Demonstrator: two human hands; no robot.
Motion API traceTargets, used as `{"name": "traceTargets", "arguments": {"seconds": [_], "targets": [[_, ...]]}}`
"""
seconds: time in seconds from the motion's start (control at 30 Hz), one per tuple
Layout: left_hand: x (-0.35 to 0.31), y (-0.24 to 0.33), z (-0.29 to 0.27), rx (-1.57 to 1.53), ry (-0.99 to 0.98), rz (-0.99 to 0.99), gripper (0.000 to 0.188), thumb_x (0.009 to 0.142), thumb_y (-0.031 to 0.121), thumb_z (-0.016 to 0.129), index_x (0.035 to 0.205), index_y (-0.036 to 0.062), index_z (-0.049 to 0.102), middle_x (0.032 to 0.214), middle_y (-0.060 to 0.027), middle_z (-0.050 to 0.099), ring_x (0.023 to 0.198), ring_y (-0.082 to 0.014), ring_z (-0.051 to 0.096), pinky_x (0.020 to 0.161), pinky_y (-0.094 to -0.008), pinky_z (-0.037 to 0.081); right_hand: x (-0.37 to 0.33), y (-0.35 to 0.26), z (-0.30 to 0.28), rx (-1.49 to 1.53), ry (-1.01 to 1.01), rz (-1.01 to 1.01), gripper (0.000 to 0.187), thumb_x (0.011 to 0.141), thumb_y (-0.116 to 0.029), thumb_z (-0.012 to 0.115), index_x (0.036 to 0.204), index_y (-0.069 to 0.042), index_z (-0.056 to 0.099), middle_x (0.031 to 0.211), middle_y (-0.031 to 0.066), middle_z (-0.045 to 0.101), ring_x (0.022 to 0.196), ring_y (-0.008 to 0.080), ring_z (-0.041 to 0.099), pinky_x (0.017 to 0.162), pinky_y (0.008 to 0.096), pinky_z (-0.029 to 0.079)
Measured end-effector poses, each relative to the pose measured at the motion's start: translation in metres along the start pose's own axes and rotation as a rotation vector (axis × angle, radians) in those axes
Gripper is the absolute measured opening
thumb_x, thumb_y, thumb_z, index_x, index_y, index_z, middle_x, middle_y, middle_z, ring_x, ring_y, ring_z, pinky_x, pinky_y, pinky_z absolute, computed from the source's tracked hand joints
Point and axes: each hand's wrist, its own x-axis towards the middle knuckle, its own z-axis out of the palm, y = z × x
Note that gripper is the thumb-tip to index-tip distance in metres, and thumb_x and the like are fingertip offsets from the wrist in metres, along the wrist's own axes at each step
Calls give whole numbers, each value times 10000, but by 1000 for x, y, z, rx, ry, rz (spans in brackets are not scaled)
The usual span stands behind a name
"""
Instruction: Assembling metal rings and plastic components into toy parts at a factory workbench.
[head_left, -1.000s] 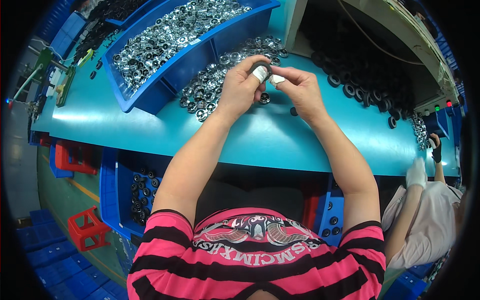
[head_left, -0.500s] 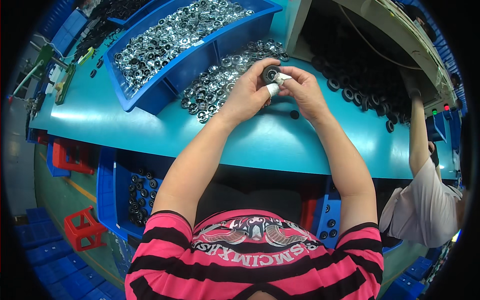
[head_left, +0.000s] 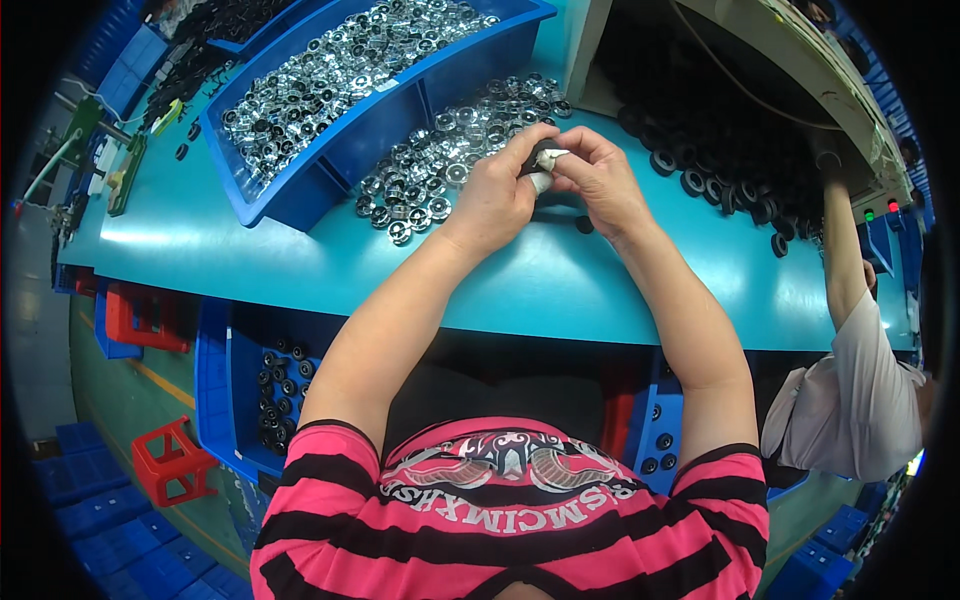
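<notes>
Both my hands meet over the turquoise table, fingers closed around a small black wheel (head_left: 541, 152). My left hand (head_left: 492, 200) grips its left side, and a thumb wears a white covering. From the other side my right hand (head_left: 604, 183) pinches it, with white wrapping on a digit too. Much of the wheel is hidden behind the fingers. Close by on the left lies a heap of clear, shiny wheel hubs (head_left: 408, 188) with dark centres. A small black round piece (head_left: 585, 225) lies just below my right hand.
A blue bin (head_left: 312, 192) full of clear hubs stands at the far left. Black rubber rings (head_left: 722, 195) spill from a cream-coloured housing (head_left: 596, 60) at right, where another person's arm (head_left: 845, 245) reaches in. Below the table edge, a blue crate (head_left: 213, 385) holds black wheels.
The wheel's round face, plain to see before, has turned and is now mostly covered by my fingers. My hands stay close together. The other person's arm has shifted slightly.
</notes>
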Motion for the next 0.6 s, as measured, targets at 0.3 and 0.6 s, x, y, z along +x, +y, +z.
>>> {"name": "traceTargets", "arguments": {"seconds": [0.3, 0.6], "targets": [[5, 18, -18, -476, -220, -306, 440, 944, 51, 609, 1374, 87, 523, 964, -32, 652, 661, -75, 592, 550, -216, 484, 2, -18, -20, 65, -256, 138, 213, 879, -131, 741, 1053, -35, 665, 982, 38, 685, 915, 117, 658, 816, 276, 548], [5, 2, -9, -435, 24, -307, 243, 990, 149, 622, 1198, 25, 595, 984, -68, 684, 705, -115, 629, 613, -255, 530, -1, -15, -15, -272, -155, 2, 247, 833, -113, 750, 1057, -27, 691, 987, 33, 697, 894, 109, 641, 819, 274, 526]]}}
